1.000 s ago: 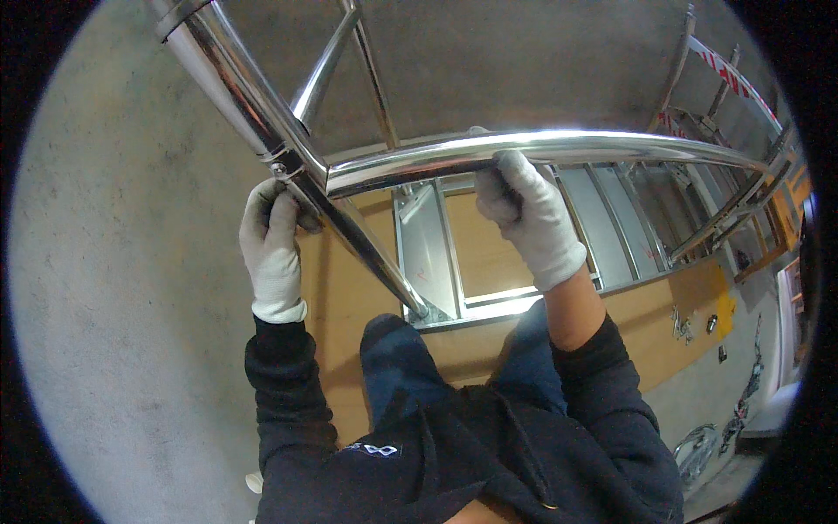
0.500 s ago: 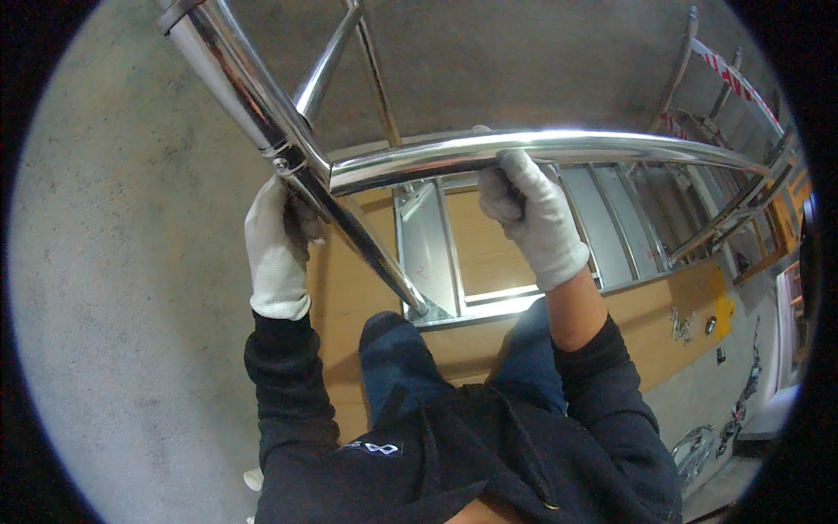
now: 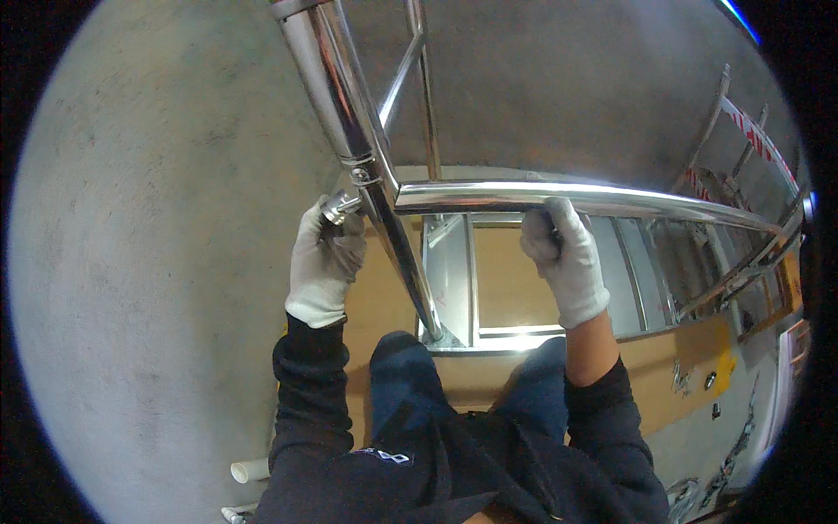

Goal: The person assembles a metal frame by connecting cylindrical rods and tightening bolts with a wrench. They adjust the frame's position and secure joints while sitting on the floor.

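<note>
My left hand (image 3: 321, 266), in a white glove, is closed around a small silver tool with a round head (image 3: 336, 210). A short stub on the tool points toward the joint (image 3: 360, 175), where a thick upright post (image 3: 325, 87) meets a thinner leg. Most of the tool is hidden in the fingers. My right hand (image 3: 566, 258), also gloved, grips the horizontal polished metal tube (image 3: 489, 196) from below, its thumb against the near side. A fingertip shows faintly over the tube's far side. The tube joins the post beside the joint.
Beneath the frame, a metal panel with crossbars (image 3: 447, 279) lies on brown cardboard (image 3: 646, 384). Small metal parts (image 3: 681, 375) rest at right. A rack with red-and-white tape (image 3: 751, 131) stands far right. A white pipe (image 3: 249, 472) lies at lower left on the concrete floor.
The view has shifted, so the frame and both hands sit farther right and lower. My left hand has come out from behind the joint, and the silver tool now shows. My right hand keeps its grip.
</note>
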`<state>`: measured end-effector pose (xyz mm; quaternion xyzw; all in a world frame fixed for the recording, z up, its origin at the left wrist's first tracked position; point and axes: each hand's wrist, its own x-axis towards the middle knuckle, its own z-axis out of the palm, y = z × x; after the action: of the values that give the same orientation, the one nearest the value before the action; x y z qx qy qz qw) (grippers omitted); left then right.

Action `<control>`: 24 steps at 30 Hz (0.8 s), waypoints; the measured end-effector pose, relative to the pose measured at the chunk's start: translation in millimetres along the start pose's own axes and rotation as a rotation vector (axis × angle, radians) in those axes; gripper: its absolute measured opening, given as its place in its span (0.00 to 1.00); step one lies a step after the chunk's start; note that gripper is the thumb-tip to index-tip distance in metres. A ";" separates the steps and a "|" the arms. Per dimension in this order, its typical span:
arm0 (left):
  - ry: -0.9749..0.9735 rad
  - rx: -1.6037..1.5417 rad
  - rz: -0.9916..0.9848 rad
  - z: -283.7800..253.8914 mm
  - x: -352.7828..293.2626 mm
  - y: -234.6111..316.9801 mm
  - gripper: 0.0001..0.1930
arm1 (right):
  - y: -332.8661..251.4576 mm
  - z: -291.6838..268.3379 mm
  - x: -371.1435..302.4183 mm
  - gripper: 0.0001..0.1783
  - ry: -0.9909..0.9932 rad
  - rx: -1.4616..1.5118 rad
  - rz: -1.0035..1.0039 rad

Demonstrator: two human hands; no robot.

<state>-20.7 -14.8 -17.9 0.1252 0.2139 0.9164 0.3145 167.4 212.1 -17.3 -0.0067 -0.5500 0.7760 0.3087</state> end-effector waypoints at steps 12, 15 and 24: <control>0.021 0.168 0.084 12.8 -6.7 11.5 0.10 | 8.8 -11.7 -0.1 0.18 -0.015 0.099 0.000; -0.057 0.159 0.055 -3.2 -11.0 21.7 0.08 | 7.2 -11.3 -1.2 0.19 0.006 0.108 0.019; -0.131 -0.051 -0.102 -0.9 -21.8 13.0 0.13 | 5.9 -2.8 -3.8 0.19 0.027 0.127 0.002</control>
<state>-11.0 -38.0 -14.6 0.1657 0.1755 0.8942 0.3770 168.6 211.5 -24.8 0.0016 -0.4955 0.8094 0.3152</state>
